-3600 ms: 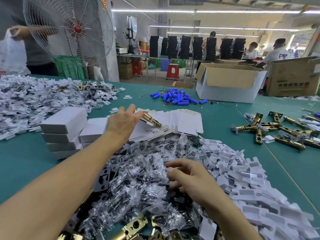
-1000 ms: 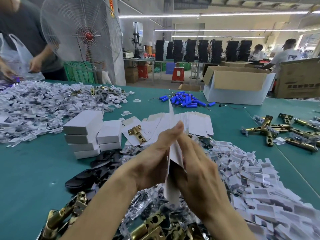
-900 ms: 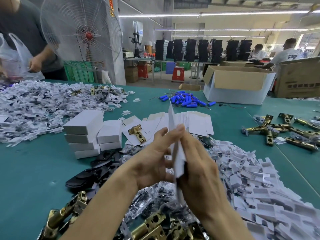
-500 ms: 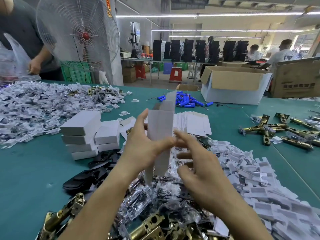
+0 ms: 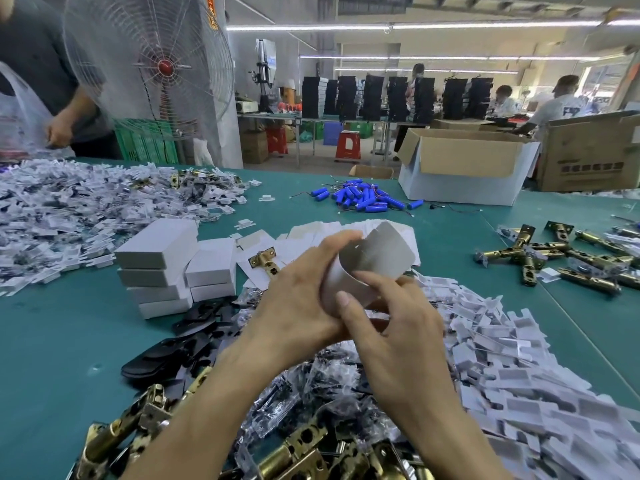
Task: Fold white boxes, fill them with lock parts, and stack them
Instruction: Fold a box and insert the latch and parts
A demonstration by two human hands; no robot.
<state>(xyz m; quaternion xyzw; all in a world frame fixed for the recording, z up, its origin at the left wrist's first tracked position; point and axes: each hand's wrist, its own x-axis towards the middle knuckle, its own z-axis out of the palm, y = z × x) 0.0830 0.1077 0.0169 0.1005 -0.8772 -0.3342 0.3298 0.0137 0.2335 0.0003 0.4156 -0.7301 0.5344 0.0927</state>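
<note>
**A:** What did the fold call for at that point?

**B:** The white box (image 5: 375, 259) was at frame centre, half-opened into a curved sleeve. The left hand (image 5: 298, 303) was wrapped round its left side and the right hand (image 5: 398, 327) pinched its near end, so both hands held it. I'd say the panels needed squaring along their creases first. The end flap could be tucked after that, with light pressure, since thin card buckles easily.

**A:** And around it?

**B:** A green tabletop (image 5: 59, 341) filled most of the frame. A big wire fan (image 5: 149, 64) stood upper left and an open carton (image 5: 457, 188) upper right. White card scraps (image 5: 69, 209) were heaped at left, and bagged lock parts (image 5: 304, 386) lay under the wrists. Finished boxes (image 5: 159, 265) were stacked left of centre. Blue cells (image 5: 360, 199) lay above centre, and one brass latch (image 5: 265, 263) lay just right of the stack.
</note>
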